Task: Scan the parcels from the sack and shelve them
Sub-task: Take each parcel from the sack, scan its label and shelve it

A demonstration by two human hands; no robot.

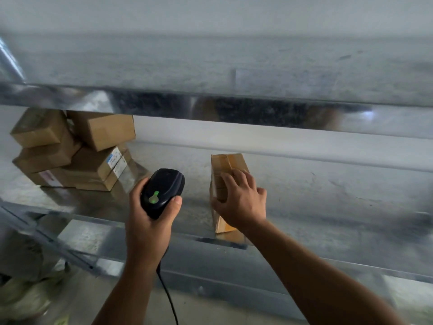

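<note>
A narrow brown cardboard parcel [223,167] stands on the metal shelf [328,195], near its front edge. My right hand [241,202] lies over its near top and side, thumb on the left face, fingers spread across it. My left hand [150,221] grips a black corded barcode scanner [161,191] with a green light glowing on its back. The scanner is left of the parcel, apart from it. A heap of several brown boxes [75,148] sits at the shelf's far left.
An upper metal shelf [210,71] runs across above, its front lip low over the parcels. The scanner's black cable [168,299] hangs down between my arms. A diagonal metal brace [46,235] and pale bundled material [25,292] sit at the lower left.
</note>
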